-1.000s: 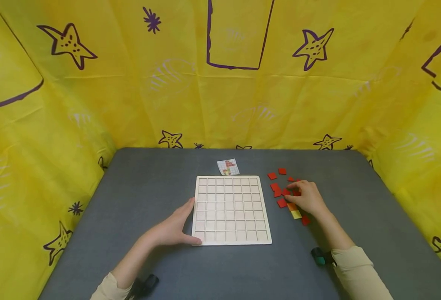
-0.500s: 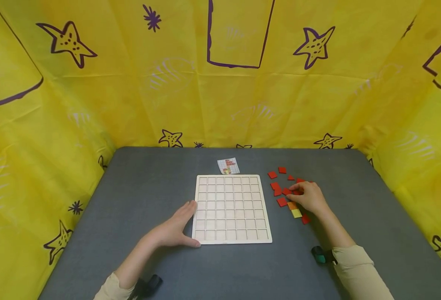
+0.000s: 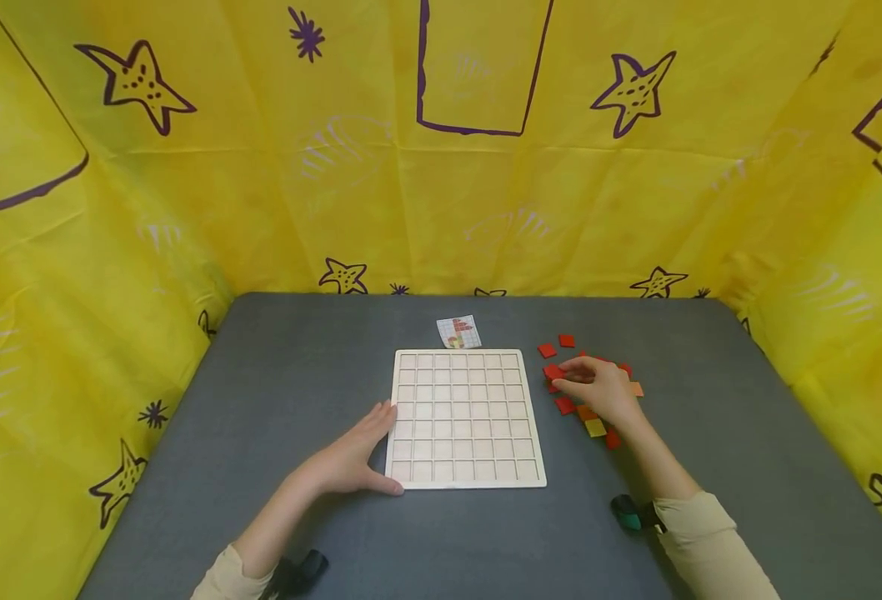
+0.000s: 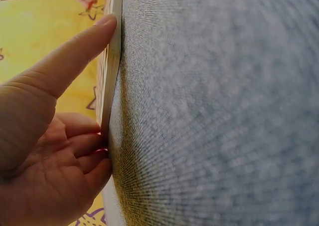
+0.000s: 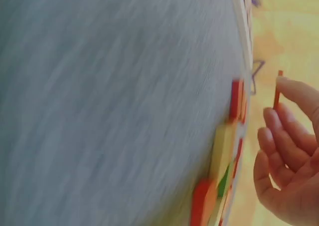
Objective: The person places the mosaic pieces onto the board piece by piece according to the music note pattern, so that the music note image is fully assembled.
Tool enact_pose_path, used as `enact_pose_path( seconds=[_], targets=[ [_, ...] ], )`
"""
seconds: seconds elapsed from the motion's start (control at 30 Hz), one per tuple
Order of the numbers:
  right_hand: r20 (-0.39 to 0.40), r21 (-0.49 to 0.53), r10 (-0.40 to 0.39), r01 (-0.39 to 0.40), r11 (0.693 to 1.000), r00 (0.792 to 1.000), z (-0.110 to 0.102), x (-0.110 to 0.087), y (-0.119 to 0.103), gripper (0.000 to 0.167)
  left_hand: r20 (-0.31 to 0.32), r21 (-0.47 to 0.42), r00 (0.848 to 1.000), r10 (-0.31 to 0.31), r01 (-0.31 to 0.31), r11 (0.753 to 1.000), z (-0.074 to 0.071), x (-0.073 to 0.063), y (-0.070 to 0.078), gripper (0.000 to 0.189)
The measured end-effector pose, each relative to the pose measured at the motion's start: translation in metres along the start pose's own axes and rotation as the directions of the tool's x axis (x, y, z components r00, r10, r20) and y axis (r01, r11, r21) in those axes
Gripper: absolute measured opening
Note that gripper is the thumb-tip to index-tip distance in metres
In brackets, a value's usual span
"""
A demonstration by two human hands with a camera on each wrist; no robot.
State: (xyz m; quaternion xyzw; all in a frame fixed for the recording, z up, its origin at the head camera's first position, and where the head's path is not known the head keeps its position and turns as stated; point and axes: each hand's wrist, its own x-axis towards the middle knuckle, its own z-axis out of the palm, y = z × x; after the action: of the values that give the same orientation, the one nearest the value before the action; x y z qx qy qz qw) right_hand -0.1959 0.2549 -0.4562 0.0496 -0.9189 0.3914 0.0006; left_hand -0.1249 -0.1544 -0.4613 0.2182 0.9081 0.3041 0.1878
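Observation:
A pale wooden board (image 3: 465,421) with a grid of square recesses lies flat on the table. My left hand (image 3: 354,454) rests against its left side, thumb touching the near left corner and fingers along the edge; the left wrist view shows the thumb (image 4: 75,56) straight on the board's rim. To the right of the board, my right hand (image 3: 602,390) pinches a thin red tile (image 5: 278,92) between thumb and fingertips, above the table in the right wrist view. Loose red tiles (image 3: 564,406) lie around and below that hand, with a yellow tile (image 3: 595,427); the hand covers some of them.
A small printed card (image 3: 459,332) with a coloured grid pattern lies just beyond the board's far edge. An orange tile (image 3: 637,388) lies right of the right hand. The grey table (image 3: 298,358) meets yellow patterned cloth (image 3: 441,208) at its back and sides.
My right hand, which was among the tiles, now has a red tile between its fingertips and has moved slightly left, uncovering an orange tile. The left hand has hardly moved.

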Motion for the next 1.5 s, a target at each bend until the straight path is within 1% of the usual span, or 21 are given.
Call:
enact_pose_path(
  seconds=[0.1, 0.2, 0.33, 0.5, 0.67, 0.87, 1.07, 1.23, 1.37, 1.5],
  targets=[
    [0.025, 0.041, -0.015, 0.014, 0.999, 1.0, 0.011, 0.007, -0.012, 0.037, -0.007, 0.0, 1.0, 0.009, -0.009, 1.0, 0.001, 0.001, 0.0, 0.116],
    [0.055, 0.057, -0.037, 0.034, 0.998, 0.998, 0.025, 0.018, -0.025, 0.035, -0.01, 0.003, 1.0, 0.015, -0.015, 1.0, 0.002, 0.001, 0.0, 0.116],
    [0.084, 0.048, -0.077, 0.073, 0.996, 0.993, 0.045, 0.032, -0.04, 0.03, -0.008, 0.008, 1.0, 0.013, -0.013, 1.0, 0.002, 0.001, 0.0, 0.116],
    [0.115, 0.03, -0.135, 0.132, 0.991, 0.984, 0.068, 0.047, -0.054, 0.027, -0.002, 0.01, 1.0, 0.012, -0.012, 1.0, 0.001, 0.0, 0.0, 0.115],
    [0.157, 0.01, -0.157, 0.157, 0.988, 0.975, 0.082, 0.06, -0.065, 0.026, -0.004, 0.015, 1.0, 0.017, -0.017, 1.0, 0.0, 0.0, 0.002, 0.115],
    [0.19, -0.033, -0.135, 0.144, 0.989, 0.972, 0.092, 0.073, -0.073, 0.025, -0.008, 0.01, 1.0, 0.014, -0.014, 1.0, 0.0, 0.0, 0.002, 0.115],
    [0.199, -0.07, -0.151, 0.167, 0.983, 0.968, 0.097, 0.08, -0.076, 0.024, -0.004, 0.003, 1.0, 0.011, -0.011, 1.0, 0.001, 0.0, 0.001, 0.115],
    [0.22, -0.066, -0.139, 0.157, 0.985, 0.966, 0.098, 0.08, -0.079, 0.024, -0.003, -0.001, 1.0, 0.009, -0.009, 1.0, 0.002, 0.0, -0.001, 0.116],
    [0.22, -0.057, -0.133, 0.149, 0.987, 0.966, 0.098, 0.079, -0.08, 0.025, -0.003, 0.0, 1.0, 0.005, -0.005, 1.0, 0.002, 0.0, 0.0, 0.116],
    [0.226, -0.017, -0.134, 0.141, 0.99, 0.965, 0.098, 0.077, -0.081, 0.026, 0.001, 0.004, 1.0, -0.003, 0.003, 1.0, 0.002, 0.0, 0.0, 0.116]
  ],
)
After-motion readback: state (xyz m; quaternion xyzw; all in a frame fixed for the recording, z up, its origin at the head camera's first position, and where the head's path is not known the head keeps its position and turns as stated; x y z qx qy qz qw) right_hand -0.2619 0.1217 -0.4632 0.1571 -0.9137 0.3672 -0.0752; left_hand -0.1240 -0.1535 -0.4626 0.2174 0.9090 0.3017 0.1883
